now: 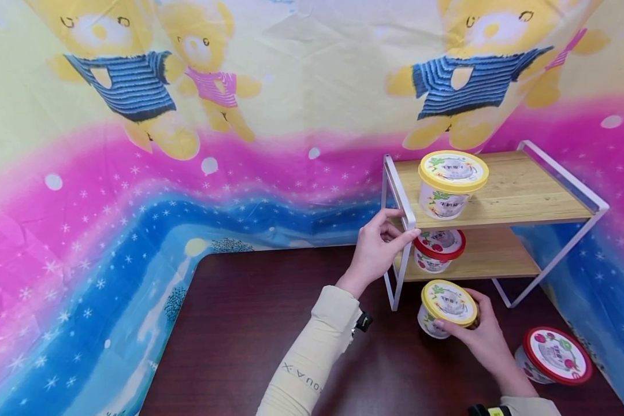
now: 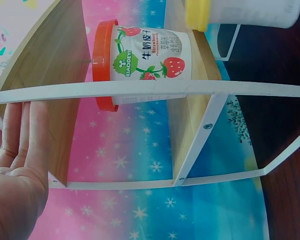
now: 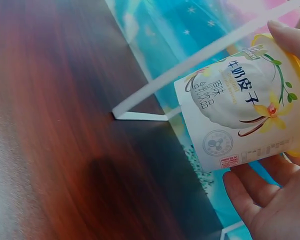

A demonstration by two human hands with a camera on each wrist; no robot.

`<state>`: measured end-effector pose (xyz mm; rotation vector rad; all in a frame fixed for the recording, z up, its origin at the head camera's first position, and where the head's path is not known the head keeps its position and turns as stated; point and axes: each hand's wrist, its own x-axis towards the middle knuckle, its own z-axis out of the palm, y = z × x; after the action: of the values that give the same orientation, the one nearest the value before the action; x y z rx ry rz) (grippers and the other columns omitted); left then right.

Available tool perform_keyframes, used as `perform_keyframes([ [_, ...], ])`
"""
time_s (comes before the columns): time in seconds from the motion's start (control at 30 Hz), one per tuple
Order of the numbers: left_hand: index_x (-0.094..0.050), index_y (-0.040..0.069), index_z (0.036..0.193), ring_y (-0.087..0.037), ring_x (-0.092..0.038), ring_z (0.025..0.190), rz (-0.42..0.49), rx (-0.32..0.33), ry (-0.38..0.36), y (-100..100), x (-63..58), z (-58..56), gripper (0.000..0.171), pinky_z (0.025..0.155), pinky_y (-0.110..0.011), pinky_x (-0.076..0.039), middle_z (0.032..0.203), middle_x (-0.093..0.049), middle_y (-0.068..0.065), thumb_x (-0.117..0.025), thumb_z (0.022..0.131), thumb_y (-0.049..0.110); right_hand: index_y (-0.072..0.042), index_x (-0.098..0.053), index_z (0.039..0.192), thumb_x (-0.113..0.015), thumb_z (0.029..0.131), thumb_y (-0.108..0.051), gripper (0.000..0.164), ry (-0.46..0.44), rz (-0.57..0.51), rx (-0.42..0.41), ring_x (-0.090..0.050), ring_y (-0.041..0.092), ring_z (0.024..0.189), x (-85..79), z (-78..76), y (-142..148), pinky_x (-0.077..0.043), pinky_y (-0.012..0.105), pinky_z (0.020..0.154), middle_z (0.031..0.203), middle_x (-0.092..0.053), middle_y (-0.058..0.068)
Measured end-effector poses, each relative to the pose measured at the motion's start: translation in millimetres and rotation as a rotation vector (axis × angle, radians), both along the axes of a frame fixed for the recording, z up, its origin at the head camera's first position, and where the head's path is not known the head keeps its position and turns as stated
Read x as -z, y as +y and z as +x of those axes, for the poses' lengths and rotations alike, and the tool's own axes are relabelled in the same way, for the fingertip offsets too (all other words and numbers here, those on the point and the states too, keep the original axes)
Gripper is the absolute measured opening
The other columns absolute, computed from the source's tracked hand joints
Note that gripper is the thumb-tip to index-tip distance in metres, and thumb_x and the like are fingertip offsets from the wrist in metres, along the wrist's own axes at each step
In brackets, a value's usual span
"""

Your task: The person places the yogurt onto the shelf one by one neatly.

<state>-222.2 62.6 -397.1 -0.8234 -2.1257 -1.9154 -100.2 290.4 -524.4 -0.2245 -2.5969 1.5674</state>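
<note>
My right hand [image 1: 481,335] grips a yellow-lidded tub [image 1: 449,306] in front of the shelf's lower level. In the right wrist view this tub [image 3: 240,105] shows a vanilla flower, and its base is off the dark table. My left hand [image 1: 377,248] holds the white metal frame [image 1: 403,202] of a two-tier wooden shelf [image 1: 530,188] at its front left corner. Another yellow-lidded tub [image 1: 449,185] stands on the top board. On the lower board sits a red-lidded strawberry tub [image 2: 152,62], partly hidden from the head view by the top board.
A second red-lidded tub [image 1: 553,355] stands on the dark wooden table [image 1: 229,335], right of my right forearm. Behind the table and along its sides hangs a cloth [image 1: 301,115] printed with bears and snowflakes. The shelf's slanted right leg [image 1: 559,257] reaches down to the table.
</note>
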Motion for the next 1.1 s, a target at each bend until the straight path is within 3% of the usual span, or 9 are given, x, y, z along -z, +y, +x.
perform_keyframes([
  [0.33, -0.062, 0.013, 0.127, -0.009, -0.064, 0.069, 0.000, -0.006, -0.018, 0, -1.3, 0.7, 0.038, 0.062, -0.026, -0.054, 0.078, -0.067, 0.007, -0.078, 0.093, 0.022, -0.008, -0.016, 0.156, -0.078, 0.093, -0.025, 0.090, 0.053, -0.027, 0.080, -0.038, 0.008, 0.116, -14.2, 3.6, 21, -0.037, 0.002, 0.080, 0.146, -0.033, 0.020],
  [0.57, -0.062, 0.013, 0.127, -0.008, -0.064, 0.069, -0.002, -0.005, -0.017, 0, -1.2, 0.5, 0.039, 0.062, -0.026, -0.055, 0.079, -0.067, 0.007, -0.078, 0.093, 0.022, -0.017, -0.025, 0.154, -0.079, 0.092, -0.018, 0.083, 0.129, -0.070, 0.158, -0.041, 0.007, 0.116, -21.4, 3.3, 33, -0.040, 0.003, 0.083, 0.138, -0.036, 0.006],
  [0.97, -0.062, 0.013, 0.128, -0.009, -0.064, 0.069, 0.005, -0.001, -0.018, 0, -0.6, 0.5, 0.039, 0.063, -0.027, -0.056, 0.080, -0.067, 0.007, -0.078, 0.093, 0.022, -0.018, -0.017, 0.158, -0.078, 0.093, -0.020, 0.089, 0.100, -0.064, 0.188, -0.041, 0.011, 0.120, -31.1, 3.3, 40, -0.042, 0.004, 0.082, 0.141, -0.032, 0.011],
  [1.1, -0.062, 0.013, 0.128, -0.009, -0.065, 0.070, 0.005, 0.000, -0.019, 0, -0.2, 0.4, 0.040, 0.064, -0.027, -0.057, 0.080, -0.067, 0.007, -0.078, 0.093, 0.022, -0.018, -0.020, 0.156, -0.079, 0.092, -0.017, 0.087, 0.130, -0.059, 0.204, -0.042, 0.006, 0.118, -34.8, 3.6, 42, -0.041, 0.004, 0.084, 0.135, -0.038, 0.000],
])
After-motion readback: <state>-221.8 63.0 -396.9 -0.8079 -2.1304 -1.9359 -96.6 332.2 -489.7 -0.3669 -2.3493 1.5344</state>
